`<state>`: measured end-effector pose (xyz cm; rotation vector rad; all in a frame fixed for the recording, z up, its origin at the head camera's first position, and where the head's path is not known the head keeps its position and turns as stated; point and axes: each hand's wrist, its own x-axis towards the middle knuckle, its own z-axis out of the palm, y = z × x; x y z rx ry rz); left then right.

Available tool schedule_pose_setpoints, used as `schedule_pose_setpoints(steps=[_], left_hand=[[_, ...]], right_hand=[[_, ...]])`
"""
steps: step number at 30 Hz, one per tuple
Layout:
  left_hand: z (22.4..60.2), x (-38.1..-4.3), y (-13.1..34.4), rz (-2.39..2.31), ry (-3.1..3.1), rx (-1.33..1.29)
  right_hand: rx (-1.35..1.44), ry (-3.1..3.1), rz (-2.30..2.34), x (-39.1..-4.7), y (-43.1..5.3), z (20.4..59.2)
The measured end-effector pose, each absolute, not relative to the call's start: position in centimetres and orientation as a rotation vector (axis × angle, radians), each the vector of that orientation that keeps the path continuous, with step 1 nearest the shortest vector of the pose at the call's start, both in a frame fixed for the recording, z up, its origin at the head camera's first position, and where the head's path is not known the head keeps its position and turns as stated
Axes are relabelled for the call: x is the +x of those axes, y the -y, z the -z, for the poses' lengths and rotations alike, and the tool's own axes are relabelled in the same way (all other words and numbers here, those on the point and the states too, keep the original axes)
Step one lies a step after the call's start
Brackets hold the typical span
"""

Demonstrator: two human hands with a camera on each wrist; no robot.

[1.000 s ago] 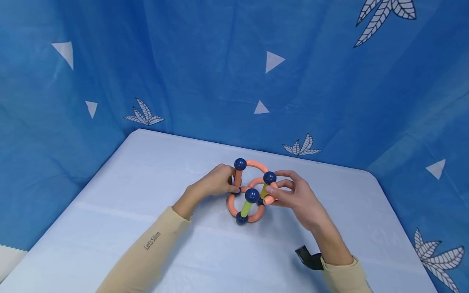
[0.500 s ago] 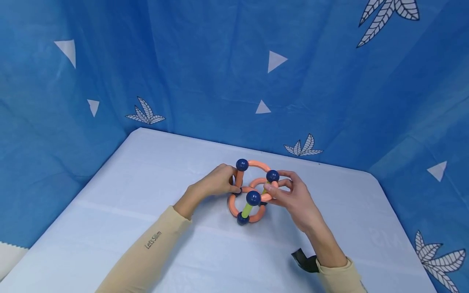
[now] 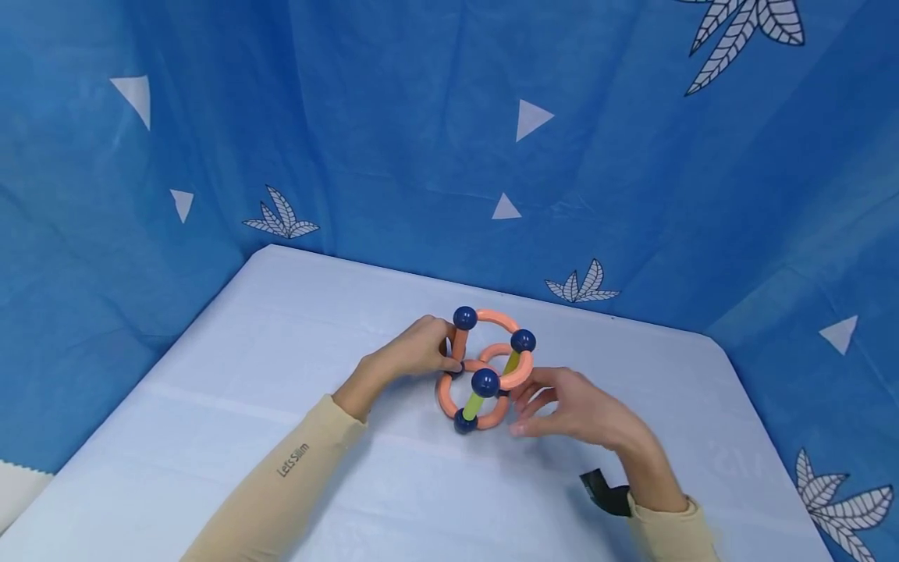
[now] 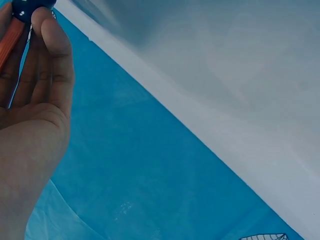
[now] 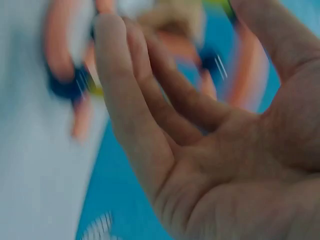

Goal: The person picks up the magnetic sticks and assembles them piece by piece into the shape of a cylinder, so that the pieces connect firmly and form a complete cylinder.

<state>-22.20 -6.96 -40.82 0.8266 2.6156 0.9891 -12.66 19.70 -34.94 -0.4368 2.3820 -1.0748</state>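
A frame of magnetic rods and balls stands on the white table in the head view. Its top carries three dark blue balls, at the back left (image 3: 465, 318), on the right and in front, with curved orange rods (image 3: 499, 318) between them. Straight rods, one of them light green (image 3: 473, 406), run down to a lower ring of curved orange rods. My left hand (image 3: 417, 349) pinches a lower blue ball (image 4: 30, 7) at the left, beside an upright orange rod (image 4: 11, 42). My right hand (image 3: 579, 410) is just right of the frame, thumb and fingers apart; whether its fingertips touch it, I cannot tell.
The white table (image 3: 295, 312) reaches back to a blue curtain (image 3: 393, 156) with leaf and triangle prints. A black strap (image 3: 605, 495) sticks out at the right sleeve (image 3: 670, 531).
My right hand has let go of the curved orange rod at the upper right, which now joins the front and right balls, and has moved down. My left hand keeps its hold.
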Motion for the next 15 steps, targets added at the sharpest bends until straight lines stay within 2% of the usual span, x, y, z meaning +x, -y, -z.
schedule_pose_setpoints(steps=[7,15], left_hand=[[40.7,-22.2,7.2,-0.979,-2.63,0.862],[40.8,-22.3,7.3,-0.962,-2.62,0.872]], right_hand=[[-0.433,-2.724,0.868,-10.7,-13.2,39.8],[-0.384,-2.983,0.758,-10.5,-12.3,41.5]])
